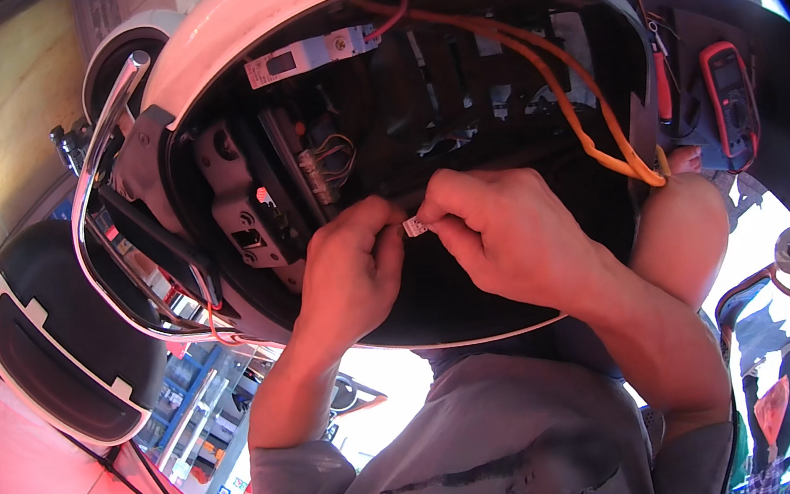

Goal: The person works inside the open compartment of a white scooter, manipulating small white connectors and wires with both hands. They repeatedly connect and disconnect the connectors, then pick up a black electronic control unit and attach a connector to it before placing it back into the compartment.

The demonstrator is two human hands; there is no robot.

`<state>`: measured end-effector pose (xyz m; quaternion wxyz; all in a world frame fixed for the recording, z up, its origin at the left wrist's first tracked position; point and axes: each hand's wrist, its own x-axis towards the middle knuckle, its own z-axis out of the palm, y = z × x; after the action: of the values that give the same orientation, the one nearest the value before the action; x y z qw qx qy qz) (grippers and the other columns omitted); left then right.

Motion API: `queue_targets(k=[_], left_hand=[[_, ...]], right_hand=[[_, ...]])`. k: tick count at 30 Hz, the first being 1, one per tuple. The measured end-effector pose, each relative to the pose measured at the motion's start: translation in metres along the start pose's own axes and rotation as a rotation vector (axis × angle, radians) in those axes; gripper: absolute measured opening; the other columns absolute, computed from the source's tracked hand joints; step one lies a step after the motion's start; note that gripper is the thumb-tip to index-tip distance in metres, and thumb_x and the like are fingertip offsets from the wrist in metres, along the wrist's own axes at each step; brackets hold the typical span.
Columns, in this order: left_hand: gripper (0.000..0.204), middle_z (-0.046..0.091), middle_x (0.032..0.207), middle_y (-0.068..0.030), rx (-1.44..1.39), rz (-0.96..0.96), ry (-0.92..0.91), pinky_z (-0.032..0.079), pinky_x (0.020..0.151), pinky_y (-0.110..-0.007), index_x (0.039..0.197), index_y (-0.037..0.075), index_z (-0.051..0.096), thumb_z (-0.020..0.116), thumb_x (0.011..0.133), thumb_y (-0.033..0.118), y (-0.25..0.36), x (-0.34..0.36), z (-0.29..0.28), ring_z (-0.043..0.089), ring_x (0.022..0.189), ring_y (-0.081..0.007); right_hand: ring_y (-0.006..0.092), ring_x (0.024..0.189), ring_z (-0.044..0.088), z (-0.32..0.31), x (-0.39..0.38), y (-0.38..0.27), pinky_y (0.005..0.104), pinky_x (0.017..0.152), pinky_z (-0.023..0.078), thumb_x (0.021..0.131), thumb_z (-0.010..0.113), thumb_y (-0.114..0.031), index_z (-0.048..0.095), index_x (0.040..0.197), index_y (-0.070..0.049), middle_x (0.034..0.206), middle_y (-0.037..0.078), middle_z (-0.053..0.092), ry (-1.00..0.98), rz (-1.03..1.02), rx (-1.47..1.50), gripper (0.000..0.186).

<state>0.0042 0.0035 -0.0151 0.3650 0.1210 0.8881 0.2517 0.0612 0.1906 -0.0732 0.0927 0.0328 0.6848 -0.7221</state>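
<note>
Left hand (352, 263): curled beside the white piece (414, 227); its grip can't be told.
White piece: between both hands.
Right hand (509, 231): pinches its right end, seemingly to steady it.
Meter (730, 104): far right, apparently within reach.

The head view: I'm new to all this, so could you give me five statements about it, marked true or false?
1. The left hand and right hand meet at a small white piece. True.
2. The meter lies to the left of both hands. False: the red-edged meter is to their right.
3. A red wire meets the right end of the white box. True.
4. The right hand is gripping the orange cables. False: it is at the white piece, apart from the cables.
5. The person's shirt is grey. True.
</note>
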Motion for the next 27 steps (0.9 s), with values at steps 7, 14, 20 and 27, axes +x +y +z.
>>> queue_targets(k=[7,14,20,27], left_hand=[[0.008,0.069,0.078,-0.0128,-0.069,-0.065,-0.012,0.052,0.065,-0.028,0.098,-0.003,0.066,0.058,0.095,-0.005,-0.011,0.002,-0.001,0.068,0.069,-0.0179],[0.005,0.057,0.076,0.0000,-0.092,-0.020,-0.042,0.041,0.063,-0.023,0.097,0.001,0.060,0.062,0.099,0.005,-0.051,0.003,-0.004,0.051,0.070,-0.0072],[0.013,0.067,0.097,-0.0139,0.019,0.025,-0.118,0.051,0.085,-0.034,0.107,-0.004,0.064,0.063,0.095,0.000,-0.029,0.008,-0.005,0.062,0.089,-0.0226],[0.017,0.066,0.098,-0.0132,0.032,0.072,-0.015,0.051,0.084,-0.035,0.108,-0.006,0.063,0.063,0.092,-0.004,-0.013,0.006,-0.004,0.062,0.090,-0.0233]], right_hand=[[0.0407,0.081,0.069,0.007,0.005,0.005,0.0494,0.066,0.054,0.087,0.063,-0.007,0.062,0.089,-0.002,0.085,0.016,0.070,-0.057,0.004,-0.092,0.006],[0.0419,0.078,0.068,0.015,0.013,0.019,0.0499,0.065,0.053,0.074,0.068,-0.007,0.068,0.079,-0.004,0.076,0.018,0.070,-0.066,0.041,-0.073,0.006],[0.0424,0.077,0.068,0.019,0.015,0.029,0.0494,0.063,0.052,0.065,0.068,-0.007,0.068,0.070,-0.004,0.073,0.018,0.070,-0.058,0.041,-0.140,0.006],[0.0414,0.077,0.068,0.032,0.022,0.036,0.0485,0.064,0.052,0.066,0.071,-0.008,0.067,0.071,-0.004,0.074,0.018,0.070,0.009,0.062,-0.080,0.007]])
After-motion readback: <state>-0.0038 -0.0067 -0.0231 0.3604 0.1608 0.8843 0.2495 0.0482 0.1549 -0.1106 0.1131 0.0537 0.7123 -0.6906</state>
